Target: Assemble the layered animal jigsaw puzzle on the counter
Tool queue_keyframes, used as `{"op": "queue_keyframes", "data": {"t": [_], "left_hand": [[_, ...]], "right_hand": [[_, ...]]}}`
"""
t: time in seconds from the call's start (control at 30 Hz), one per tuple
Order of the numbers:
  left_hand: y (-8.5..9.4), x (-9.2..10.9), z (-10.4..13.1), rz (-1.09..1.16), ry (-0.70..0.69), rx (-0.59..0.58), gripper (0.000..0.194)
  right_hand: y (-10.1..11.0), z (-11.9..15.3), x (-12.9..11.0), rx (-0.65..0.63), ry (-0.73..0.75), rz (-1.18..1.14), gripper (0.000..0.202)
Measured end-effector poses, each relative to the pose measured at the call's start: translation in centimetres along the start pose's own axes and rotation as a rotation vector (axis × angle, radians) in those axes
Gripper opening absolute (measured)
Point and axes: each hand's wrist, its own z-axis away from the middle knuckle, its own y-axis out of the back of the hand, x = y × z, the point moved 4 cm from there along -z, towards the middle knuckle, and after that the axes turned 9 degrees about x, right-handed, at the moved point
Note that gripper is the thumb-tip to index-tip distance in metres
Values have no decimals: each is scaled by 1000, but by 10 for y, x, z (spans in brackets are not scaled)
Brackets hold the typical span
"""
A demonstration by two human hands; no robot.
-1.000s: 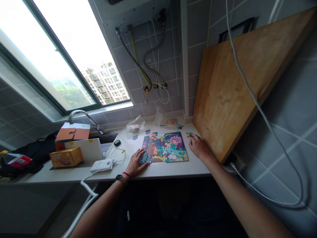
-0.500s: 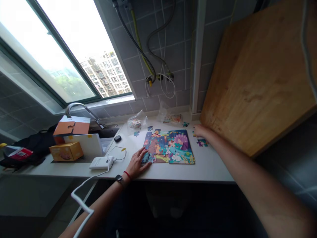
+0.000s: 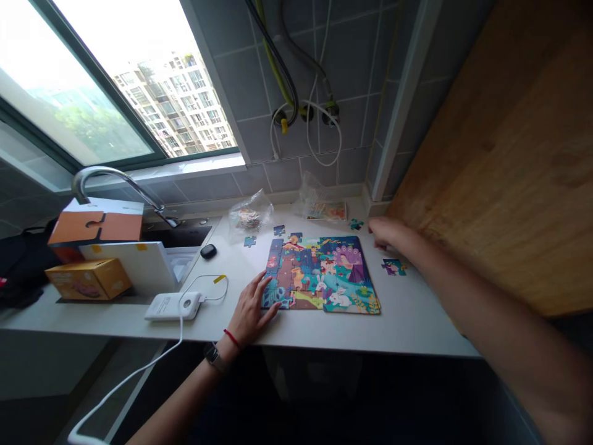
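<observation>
A colourful jigsaw puzzle (image 3: pixel 319 272), largely joined, lies on the white counter. My left hand (image 3: pixel 250 309) rests at its lower left corner, fingers spread and touching the edge. At the right, my right hand (image 3: pixel 388 233) is low over the counter with fingers curled down; whatever is under the fingertips is hidden. Just below it lies a loose purple and teal puzzle piece (image 3: pixel 395 267), and a dark green piece (image 3: pixel 356 224) sits to its upper left. More loose pieces lie by the puzzle's top left: a teal piece (image 3: pixel 250 241), a dark blue piece (image 3: pixel 278 230) and an orange-patterned piece (image 3: pixel 295 237).
Behind the puzzle are a clear plastic bag of pieces (image 3: pixel 250 217) and another bag with a picture card (image 3: pixel 327 211). A white power bank (image 3: pixel 169 306) with cable, a black oval object (image 3: pixel 208 251) and boxes (image 3: pixel 90 279) stand left. A wooden board (image 3: pixel 500 167) leans at right.
The view has shifted closer. My right hand has drawn its fingers in, and the piece that showed beside its fingertips is no longer visible. My left hand stays at the puzzle's edge.
</observation>
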Motion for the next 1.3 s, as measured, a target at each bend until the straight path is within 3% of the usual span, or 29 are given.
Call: {"op": "queue_keyframes", "data": {"t": [0.17,0.27,0.33,0.4,0.5,0.6,0.77,0.93,1.1,1.3], "left_hand": [[0,-2,1,-35,81,36,49],[-1,-1,1,-37,96,23,49],[0,-1,1,-40,98,15,49],[1,-2,0,-42,96,14,48],[5,1,0,-41,68,28,46],[10,15,1,-16,16,69,40],[1,66,-1,64,-74,18,24],[-21,96,-14,30,-46,-29,35],[-32,96,-21,43,-68,-53,31],[-26,92,-14,84,-161,-186,43]], "right_hand": [[-7,34,-57,-95,155,-175,5],[-36,72,-88,-123,200,-321,16],[-62,97,-94,-112,63,-579,26],[-86,119,-92,-92,-137,-899,33],[-97,143,-83,39,-224,-1068,38],[-81,154,-72,201,-118,-979,32],[-53,154,-41,407,83,-703,23],[-55,149,-22,416,120,-648,22],[-59,149,-22,357,116,-647,23],[-63,148,-22,301,141,-671,21]]}}
